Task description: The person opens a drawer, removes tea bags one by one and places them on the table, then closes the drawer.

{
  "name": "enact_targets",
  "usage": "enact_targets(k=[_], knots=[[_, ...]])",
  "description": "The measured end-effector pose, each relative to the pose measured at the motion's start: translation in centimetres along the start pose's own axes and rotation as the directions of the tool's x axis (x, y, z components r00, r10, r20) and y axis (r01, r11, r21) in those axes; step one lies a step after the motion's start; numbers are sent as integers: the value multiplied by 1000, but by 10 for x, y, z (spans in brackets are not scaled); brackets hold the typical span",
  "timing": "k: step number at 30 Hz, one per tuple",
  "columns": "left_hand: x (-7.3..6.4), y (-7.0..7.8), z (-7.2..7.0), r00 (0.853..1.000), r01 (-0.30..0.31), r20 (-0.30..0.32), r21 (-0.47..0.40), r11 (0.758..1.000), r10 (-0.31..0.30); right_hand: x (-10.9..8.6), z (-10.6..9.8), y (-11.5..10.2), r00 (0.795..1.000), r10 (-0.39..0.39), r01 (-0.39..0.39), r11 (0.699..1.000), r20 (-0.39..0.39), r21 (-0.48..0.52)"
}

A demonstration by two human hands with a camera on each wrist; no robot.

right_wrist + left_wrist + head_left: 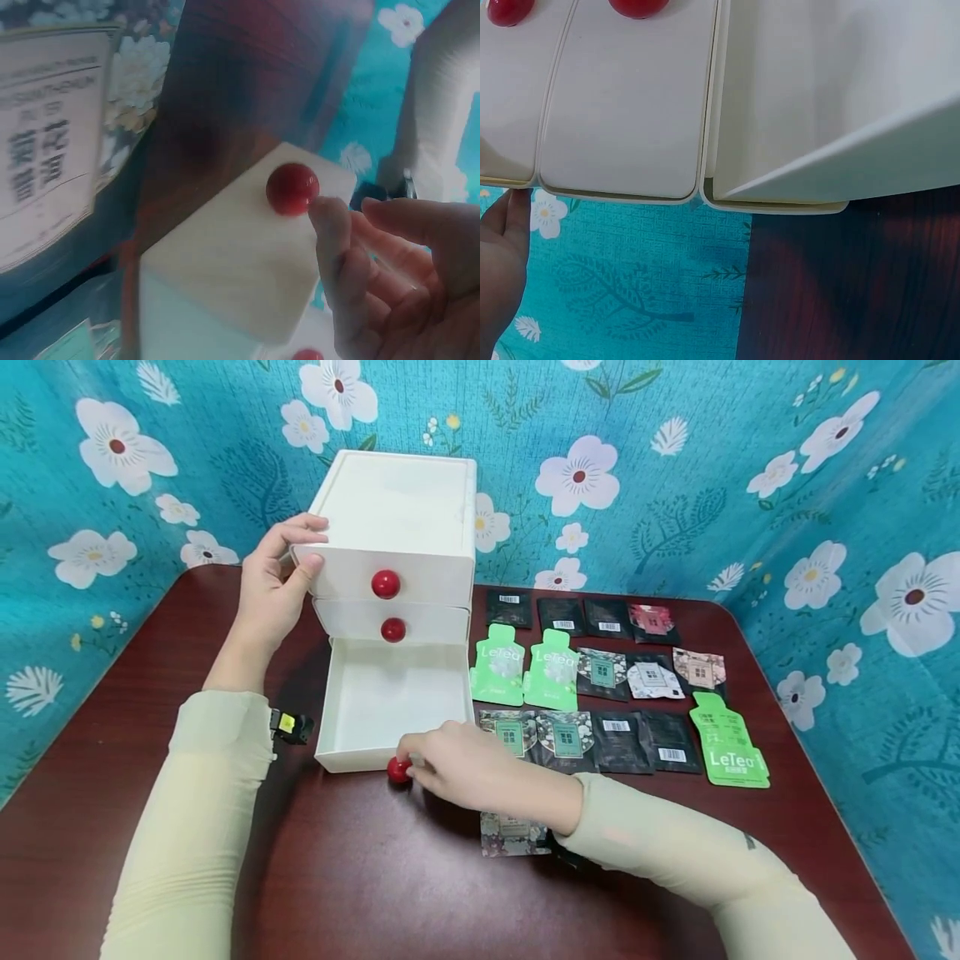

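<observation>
A white drawer cabinet (pixel 401 497) stands on the table, its two upper drawers closed, each with a round red knob. The bottom drawer (pixel 397 689) is pulled out, and its visible inside is bare. My left hand (pixel 273 568) grips the cabinet's upper left corner, thumb on the front and fingers over the top edge. In the left wrist view, part of the left hand (pixel 502 255) shows by the cabinet's side. My right hand (pixel 465 768) pinches the bottom drawer's red knob (pixel 399 770) with curled fingers. The right wrist view has fingertips against the knob's edge (pixel 291 189).
Rows of tea packets lie right of the cabinet, including black sachets (pixel 622 739), green LeTea pouches (pixel 555 672) and a floral packet (pixel 513 835) partly under the right forearm. A blue flowered cloth (pixel 637 485) hangs behind the dark wooden table (pixel 360 877).
</observation>
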State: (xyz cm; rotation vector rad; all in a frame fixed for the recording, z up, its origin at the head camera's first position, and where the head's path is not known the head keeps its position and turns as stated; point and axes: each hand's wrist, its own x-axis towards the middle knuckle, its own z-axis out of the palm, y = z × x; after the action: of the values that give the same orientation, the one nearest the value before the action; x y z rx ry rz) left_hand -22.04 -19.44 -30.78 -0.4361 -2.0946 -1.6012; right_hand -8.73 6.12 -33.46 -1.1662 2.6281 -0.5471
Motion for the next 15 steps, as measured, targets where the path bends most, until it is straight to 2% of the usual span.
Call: enact_targets(k=[4,8,15], knots=[[-1,-1,0,1000,-6,-2,0,1000,6,11,7,-8,997,4,4,996,81,-93],[0,-1,0,1000,-20,-4,3,1000,20,18,15,-11,988,61,-36,983,140,-178],[0,-2,1,1000,-25,-2,-1,1000,25,26,24,-12,985,106,-76,976,140,-205]])
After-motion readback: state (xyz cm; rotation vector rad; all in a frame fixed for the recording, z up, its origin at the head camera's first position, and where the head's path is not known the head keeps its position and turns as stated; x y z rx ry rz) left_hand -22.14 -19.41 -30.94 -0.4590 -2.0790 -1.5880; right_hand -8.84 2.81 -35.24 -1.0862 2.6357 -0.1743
